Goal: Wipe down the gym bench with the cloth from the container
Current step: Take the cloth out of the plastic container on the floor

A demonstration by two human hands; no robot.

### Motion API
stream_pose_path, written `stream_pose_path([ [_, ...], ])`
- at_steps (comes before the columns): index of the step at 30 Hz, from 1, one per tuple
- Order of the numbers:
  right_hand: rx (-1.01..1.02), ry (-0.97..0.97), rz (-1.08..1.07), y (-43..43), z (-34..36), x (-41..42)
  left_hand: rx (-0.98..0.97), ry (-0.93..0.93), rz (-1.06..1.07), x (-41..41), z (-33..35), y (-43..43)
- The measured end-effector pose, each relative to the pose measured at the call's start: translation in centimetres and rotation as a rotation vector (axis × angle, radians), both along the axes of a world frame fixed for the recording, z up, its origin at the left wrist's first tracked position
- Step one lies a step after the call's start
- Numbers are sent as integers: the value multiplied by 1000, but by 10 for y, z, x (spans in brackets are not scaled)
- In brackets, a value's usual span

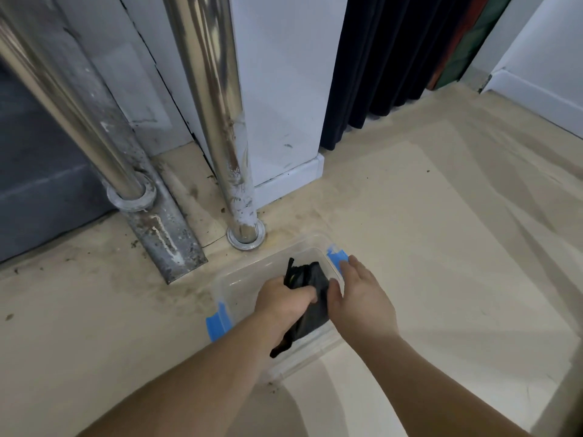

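Poles: 2 scuffed steel poles, the left pole (79, 99) and the right pole (217, 99), rise from the stained floor (441, 247) at far left.
Container: a clear plastic container (239, 272) sits on the floor in front of you, just near of the right pole's base, with a near-left blue clip (217, 320) and a far-right blue clip (337, 257).
Left hand: your left hand (282, 305) grips the cloth, fingers curled round it.
Cloth: the black cloth (314, 298) hangs bunched within the open container's outline, 1 end trailing under your wrist; whether it touches the bottom cannot be told.
Right hand: your right hand (362, 298) holds nothing, fingers straight, thumb at the cloth's right edge, fingertips over the far-right blue clip.
Curtain: a dark curtain (378, 58) falls to the floor, far right.
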State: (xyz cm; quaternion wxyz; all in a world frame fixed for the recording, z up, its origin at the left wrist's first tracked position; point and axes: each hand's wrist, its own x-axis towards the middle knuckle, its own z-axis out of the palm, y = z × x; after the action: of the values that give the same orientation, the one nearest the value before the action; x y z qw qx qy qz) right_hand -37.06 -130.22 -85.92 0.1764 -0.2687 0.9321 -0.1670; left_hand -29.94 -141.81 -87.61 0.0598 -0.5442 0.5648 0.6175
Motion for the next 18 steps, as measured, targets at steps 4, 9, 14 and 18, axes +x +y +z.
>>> stream_pose_path([
  [4, -411, -183, -348, -22, 62, 3, 2, 140, 101, 11, 88, 3],
  [9, -608, -720, -502, -23, 201, 42, 167, 261, 85, 63, 234, 3],
  [14, -414, -1055, -327, -3, 351, 60, 290, 319, 98, 114, 400, 8],
  [18, -322, -1220, -248, 19, 495, 73, 504, 329, 123, 159, 533, 26],
])
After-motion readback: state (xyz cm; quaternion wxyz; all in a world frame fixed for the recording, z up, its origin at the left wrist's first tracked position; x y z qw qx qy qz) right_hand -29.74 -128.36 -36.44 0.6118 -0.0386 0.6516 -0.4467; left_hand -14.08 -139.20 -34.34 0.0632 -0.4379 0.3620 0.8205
